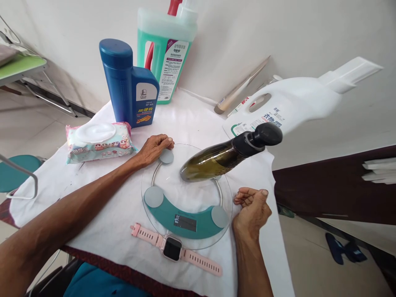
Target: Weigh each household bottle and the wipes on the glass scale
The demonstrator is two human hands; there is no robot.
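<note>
A round glass scale (182, 227) with a teal band and grey discs lies on the white cloth; its small display shows marks I cannot read. On the glass stands a dark olive-green bottle (208, 163) with a black cap, looking tilted to the right in this view. My left hand (154, 150) rests at the scale's far left rim beside a grey disc, fingers curled together and partly hidden. To the right of the scale, my right hand (253, 210) is loosely curled with a gap between thumb and fingers, holding nothing. A pink-strapped smartwatch (172, 248) lies along the near rim.
Beyond my left hand are a wipes pack (99, 142), a blue oil bottle (123, 86) and a green liquid jug (167, 62). A white detergent bottle (291, 99) stands at the back right, near the wall. Slippers (343, 248) lie on the floor.
</note>
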